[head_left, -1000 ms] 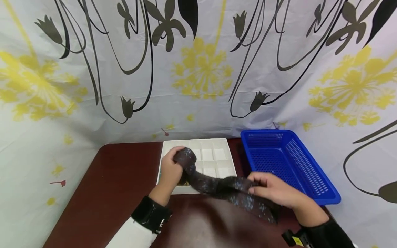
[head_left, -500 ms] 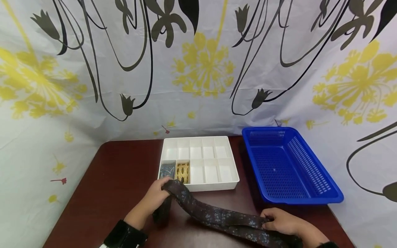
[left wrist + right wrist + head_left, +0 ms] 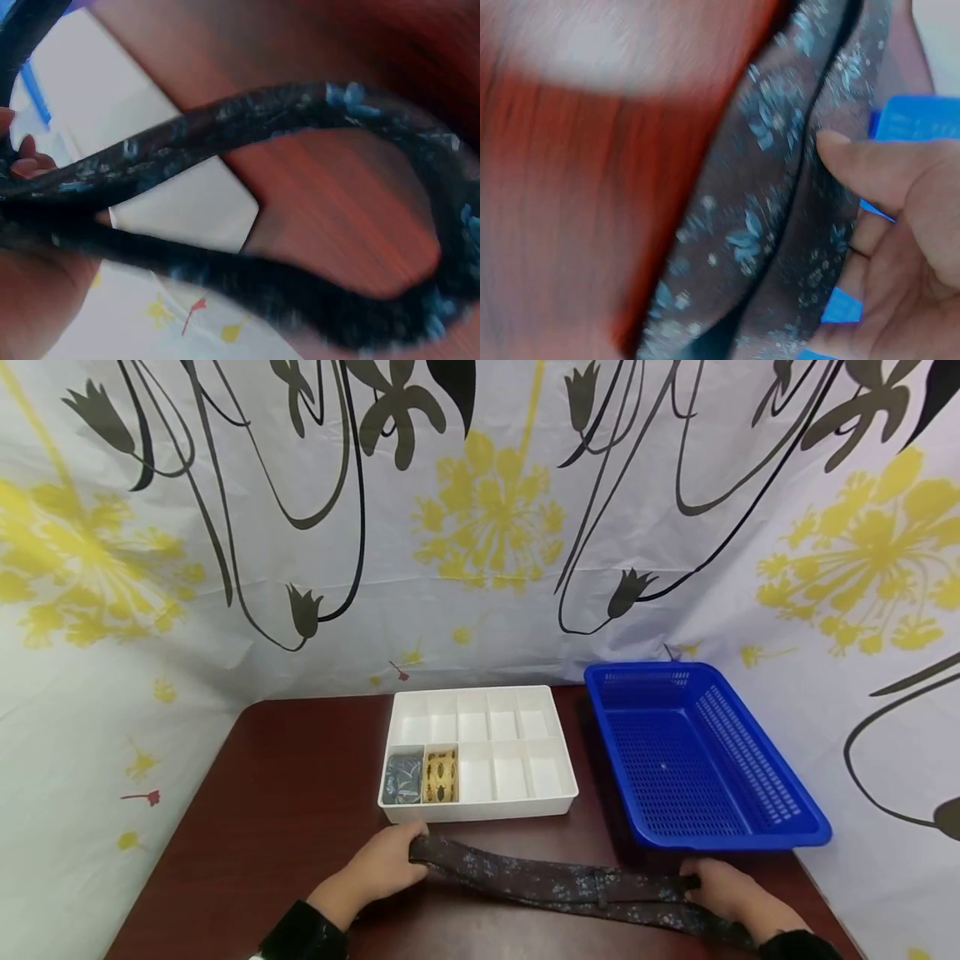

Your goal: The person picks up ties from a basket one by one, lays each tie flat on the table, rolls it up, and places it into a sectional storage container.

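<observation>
A long dark necktie [image 3: 555, 885] with small blue flowers lies stretched across the brown table [image 3: 300, 777] near its front edge. My left hand [image 3: 378, 868] grips its folded left end just in front of the white divided tray [image 3: 480, 812]. My right hand [image 3: 723, 893] pinches the other end below the blue basket's corner. In the left wrist view the necktie [image 3: 247, 124] forms a loop past my fingers [image 3: 30, 150]. The right wrist view shows my thumb [image 3: 870, 169] pressed on the doubled necktie [image 3: 780, 187].
Two front-left tray compartments hold rolled ties, one dark blue [image 3: 402, 777] and one tan patterned [image 3: 441, 775]. A blue perforated basket [image 3: 720, 839] stands at the right. A floral curtain [image 3: 480, 527] closes off the back and both sides.
Both hands came down and apart toward the front edge, pulling the tie from a raised bunch over the tray into a low straight band on the table.
</observation>
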Available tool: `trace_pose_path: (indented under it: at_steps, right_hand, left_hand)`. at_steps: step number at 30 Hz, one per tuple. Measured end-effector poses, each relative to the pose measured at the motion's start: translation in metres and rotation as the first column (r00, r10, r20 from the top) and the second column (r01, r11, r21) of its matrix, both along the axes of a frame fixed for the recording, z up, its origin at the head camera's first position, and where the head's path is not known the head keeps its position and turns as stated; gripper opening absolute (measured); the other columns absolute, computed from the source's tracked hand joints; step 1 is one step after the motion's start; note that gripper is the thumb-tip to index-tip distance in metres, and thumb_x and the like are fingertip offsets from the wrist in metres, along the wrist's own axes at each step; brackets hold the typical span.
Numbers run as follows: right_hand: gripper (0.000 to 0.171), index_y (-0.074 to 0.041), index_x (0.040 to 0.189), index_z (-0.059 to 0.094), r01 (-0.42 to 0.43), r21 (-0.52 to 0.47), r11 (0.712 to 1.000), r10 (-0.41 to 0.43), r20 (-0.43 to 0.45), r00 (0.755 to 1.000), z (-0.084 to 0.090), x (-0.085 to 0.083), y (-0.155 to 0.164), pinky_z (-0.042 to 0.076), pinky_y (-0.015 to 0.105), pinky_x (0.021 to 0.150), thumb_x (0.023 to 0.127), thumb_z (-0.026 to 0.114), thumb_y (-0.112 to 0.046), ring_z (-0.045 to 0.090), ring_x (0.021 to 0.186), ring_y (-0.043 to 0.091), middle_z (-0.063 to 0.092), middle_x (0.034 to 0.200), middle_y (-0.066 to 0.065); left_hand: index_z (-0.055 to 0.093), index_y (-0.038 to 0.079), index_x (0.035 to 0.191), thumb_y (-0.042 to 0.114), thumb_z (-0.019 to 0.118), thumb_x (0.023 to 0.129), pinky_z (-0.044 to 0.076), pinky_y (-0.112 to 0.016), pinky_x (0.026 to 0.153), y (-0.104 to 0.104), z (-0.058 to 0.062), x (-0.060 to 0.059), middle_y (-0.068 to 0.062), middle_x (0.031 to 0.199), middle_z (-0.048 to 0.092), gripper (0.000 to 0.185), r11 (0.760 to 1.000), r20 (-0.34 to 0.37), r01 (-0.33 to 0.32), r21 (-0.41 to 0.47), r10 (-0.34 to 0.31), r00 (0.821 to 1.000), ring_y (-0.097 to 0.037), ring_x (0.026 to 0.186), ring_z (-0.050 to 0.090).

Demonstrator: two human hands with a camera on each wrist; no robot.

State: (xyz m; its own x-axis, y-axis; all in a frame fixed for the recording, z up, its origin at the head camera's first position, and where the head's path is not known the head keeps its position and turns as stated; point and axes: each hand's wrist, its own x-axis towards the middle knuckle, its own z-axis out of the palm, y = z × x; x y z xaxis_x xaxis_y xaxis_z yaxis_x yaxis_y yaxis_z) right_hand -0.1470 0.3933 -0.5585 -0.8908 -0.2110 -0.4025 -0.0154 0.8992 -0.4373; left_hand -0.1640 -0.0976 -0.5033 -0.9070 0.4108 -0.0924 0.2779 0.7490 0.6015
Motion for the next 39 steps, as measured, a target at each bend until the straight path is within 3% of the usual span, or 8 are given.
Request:
trace_pose_path:
  at_steps: [5,11,14,18,23,26,33,39]
  right_hand:
    - [0.022,-0.008,0.107,0.065,0.055,0.110,0.992,-0.051,-0.039,0.998,-0.001,0.001,0.020,0.036,0.074,0.076,0.087,0.068,-0.015,0.060,0.100,0.042,0.067,0.105,0.013]
    - [0.021,-0.007,0.108,0.067,0.077,0.205,0.976,-0.030,-0.223,0.974,-0.007,0.004,0.037,0.033,0.077,0.076,0.088,0.065,-0.012,0.057,0.102,0.050,0.066,0.107,0.021]
    - [0.025,-0.006,0.109,0.067,0.105,0.218,0.970,-0.017,-0.371,0.928,-0.014,0.009,0.038,0.040,0.070,0.073,0.085,0.067,-0.007,0.057,0.098,0.050,0.065,0.103,0.024]
    - [0.031,-0.003,0.113,0.066,0.125,0.203,0.971,0.009,-0.555,0.832,-0.026,0.019,0.035,0.045,0.063,0.069,0.082,0.067,-0.002,0.058,0.094,0.049,0.063,0.103,0.026]
    - [0.031,-0.003,0.114,0.066,0.147,0.222,0.964,0.036,-0.655,0.754,-0.036,0.029,0.032,0.044,0.063,0.073,0.083,0.064,-0.001,0.058,0.096,0.045,0.063,0.106,0.023]
    - [0.035,-0.002,0.115,0.066,0.164,0.224,0.961,0.025,-0.657,0.753,-0.041,0.036,0.033,0.040,0.066,0.080,0.080,0.067,-0.008,0.056,0.101,0.044,0.062,0.111,0.022]
    - [0.053,-0.006,0.123,0.063,0.145,0.231,0.962,-0.003,-0.522,0.853,-0.043,0.046,0.036,0.030,0.073,0.088,0.077,0.072,-0.031,0.048,0.115,0.042,0.056,0.126,0.019]
    - [0.041,-0.003,0.114,0.065,0.170,0.181,0.969,-0.049,-0.532,0.845,-0.043,0.049,0.032,0.038,0.066,0.087,0.077,0.069,-0.019,0.050,0.110,0.043,0.058,0.119,0.021]
  left_hand:
    - [0.058,0.016,0.091,0.012,0.074,0.071,0.042,-0.033,0.064,-0.006,-0.015,-0.001,0.009,0.079,0.056,0.025,0.989,0.047,0.054,-0.137,-0.048,0.998,-0.010,0.069,0.048]
    - [0.058,0.015,0.090,0.015,0.077,0.074,0.042,-0.037,0.063,-0.024,-0.032,-0.003,0.007,0.077,0.055,0.024,0.979,0.118,0.039,-0.202,-0.015,0.993,-0.013,0.069,0.048]
    - [0.058,0.015,0.088,0.025,0.082,0.074,0.043,-0.038,0.063,-0.033,-0.038,-0.004,0.005,0.079,0.057,0.030,0.972,0.085,-0.034,-0.235,0.055,0.995,-0.014,0.070,0.050]
    - [0.060,0.014,0.093,0.038,0.083,0.070,0.047,-0.042,0.069,-0.038,-0.044,-0.004,0.000,0.092,0.062,0.040,0.956,0.010,-0.127,-0.263,0.135,0.991,-0.019,0.082,0.058]
    - [0.063,0.013,0.099,0.041,0.083,0.069,0.047,-0.045,0.080,-0.043,-0.050,0.000,-0.001,0.098,0.060,0.046,0.959,-0.054,-0.130,-0.250,0.121,0.991,-0.022,0.094,0.054]
    - [0.065,0.013,0.099,0.035,0.084,0.070,0.047,-0.044,0.080,-0.045,-0.053,0.005,0.004,0.094,0.057,0.042,0.968,-0.096,-0.110,-0.225,0.090,0.991,-0.018,0.092,0.051]
    - [0.065,0.013,0.098,0.018,0.084,0.070,0.048,-0.042,0.079,-0.046,-0.055,0.014,0.005,0.092,0.054,0.034,0.977,-0.150,-0.121,-0.176,0.095,0.984,-0.016,0.091,0.049]
    - [0.065,0.011,0.101,0.016,0.081,0.073,0.047,-0.044,0.081,-0.046,-0.058,0.016,0.002,0.095,0.055,0.032,0.973,-0.130,-0.156,-0.170,0.135,0.982,-0.019,0.093,0.051]
